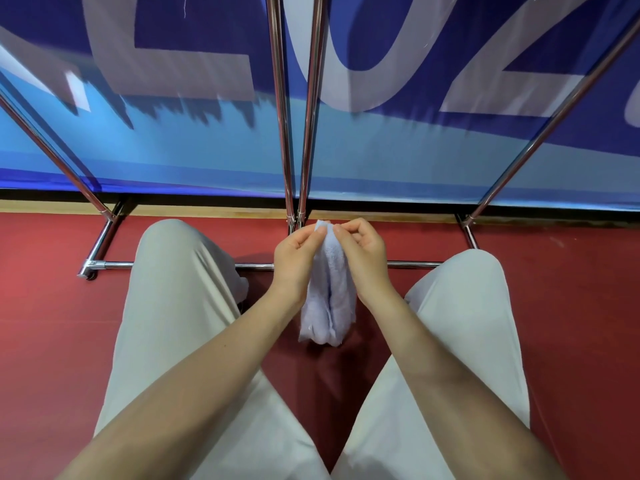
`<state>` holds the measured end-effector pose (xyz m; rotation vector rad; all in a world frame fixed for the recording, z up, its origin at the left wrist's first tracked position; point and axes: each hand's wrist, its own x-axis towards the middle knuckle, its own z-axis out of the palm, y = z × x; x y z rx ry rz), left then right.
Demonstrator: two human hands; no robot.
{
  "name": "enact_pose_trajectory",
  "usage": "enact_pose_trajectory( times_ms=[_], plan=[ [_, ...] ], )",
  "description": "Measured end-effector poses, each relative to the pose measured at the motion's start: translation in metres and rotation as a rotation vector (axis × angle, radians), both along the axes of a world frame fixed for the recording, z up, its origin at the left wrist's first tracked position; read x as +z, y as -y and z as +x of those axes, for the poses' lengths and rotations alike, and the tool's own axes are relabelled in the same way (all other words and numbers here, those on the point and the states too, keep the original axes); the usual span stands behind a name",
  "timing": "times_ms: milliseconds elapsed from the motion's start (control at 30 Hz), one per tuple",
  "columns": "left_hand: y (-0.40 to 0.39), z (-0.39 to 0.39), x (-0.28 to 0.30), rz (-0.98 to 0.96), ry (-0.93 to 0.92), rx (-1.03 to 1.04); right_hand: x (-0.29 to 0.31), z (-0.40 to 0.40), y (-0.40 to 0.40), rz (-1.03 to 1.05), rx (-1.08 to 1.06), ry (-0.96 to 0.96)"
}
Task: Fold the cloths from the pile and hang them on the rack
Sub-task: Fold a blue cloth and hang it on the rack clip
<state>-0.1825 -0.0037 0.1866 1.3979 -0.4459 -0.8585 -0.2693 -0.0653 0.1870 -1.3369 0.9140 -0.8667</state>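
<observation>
While both forearms reach forward at frame centre, the left hand [298, 258] and right hand [360, 252] pinch a pale blue cloth [329, 299] below partly readable banner lettering [363, 53].

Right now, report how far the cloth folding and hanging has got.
Done: the pale blue cloth already looks doubled over, hanging in layers. In hand: the left hand and right hand pinch its top edge together. Left: no cloth shows on the rack bars, so hanging remains. The pile is out of view.
</observation>
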Motion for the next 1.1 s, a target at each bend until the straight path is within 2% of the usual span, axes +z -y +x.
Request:
enact_pose_trajectory(
  times_ms=[133,400,567,833,1100],
  plan=[
    [0.000,0.006,0.003,0.003,0.032,0.043,0.000,-0.002,0.002,-0.035,0.113,-0.011],
    [-0.002,0.033,0.011,-0.034,0.049,0.106,-0.016,-0.020,0.005,-0.191,0.284,-0.240],
    [-0.008,0.048,0.013,-0.046,0.057,0.173,-0.037,-0.032,0.007,-0.275,0.265,-0.407],
    [-0.015,0.079,0.015,-0.138,-0.137,0.404,-0.062,-0.055,0.014,-0.216,0.282,-0.528],
    [-0.019,0.094,0.008,-0.140,-0.118,0.443,-0.073,-0.072,0.021,-0.313,0.285,-0.796]
  ],
)
